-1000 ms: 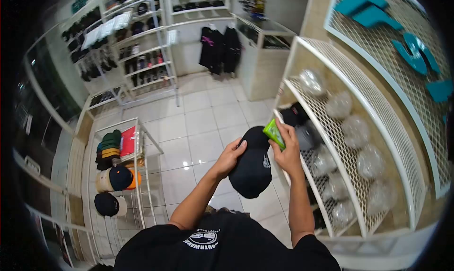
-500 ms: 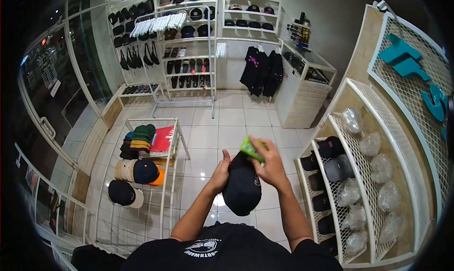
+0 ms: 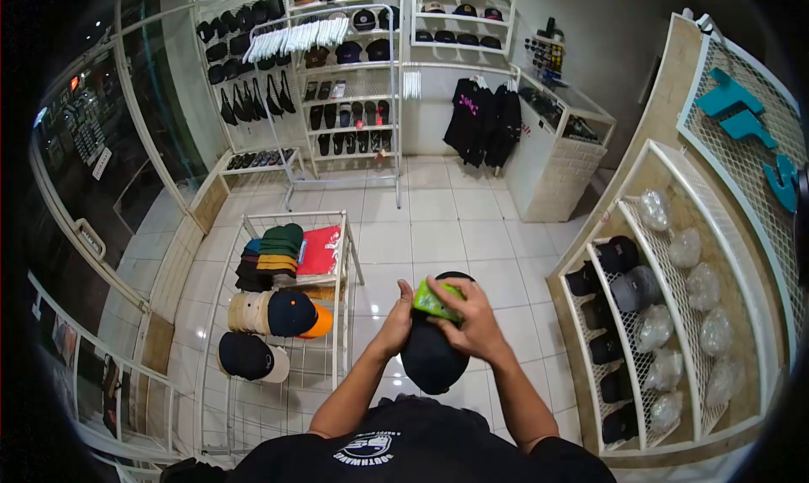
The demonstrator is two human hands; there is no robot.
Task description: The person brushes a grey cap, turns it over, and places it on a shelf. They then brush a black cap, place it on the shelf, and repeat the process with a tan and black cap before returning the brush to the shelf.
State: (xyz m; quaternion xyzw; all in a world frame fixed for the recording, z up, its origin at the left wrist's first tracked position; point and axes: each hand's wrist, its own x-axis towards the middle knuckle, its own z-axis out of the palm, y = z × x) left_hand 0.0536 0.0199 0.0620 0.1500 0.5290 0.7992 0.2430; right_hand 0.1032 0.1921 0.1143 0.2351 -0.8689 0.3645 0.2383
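A black cap (image 3: 432, 361) is held up in front of my chest, above the tiled floor. My left hand (image 3: 394, 325) grips its left side, thumb pointing up and the other fingers hidden behind the cap. In my right hand (image 3: 472, 319) is a bright green block (image 3: 435, 301), pinched between thumb and fingers and lying against the upper part of the cap. It is hand-sized with a flat face; I cannot tell its exact kind.
At left stands a white wire rack (image 3: 343, 314) with folded caps and a red packet (image 3: 319, 250). A curved mesh shelf (image 3: 628, 348) with caps and plastic-wrapped bundles (image 3: 661, 369) is at right. Farther back are a hanger rail (image 3: 399, 104) and a display counter (image 3: 552, 167).
My right hand has slid the green block down and left across the cap, closer to my left thumb. The room has shifted rightward in view as my head turned slightly.
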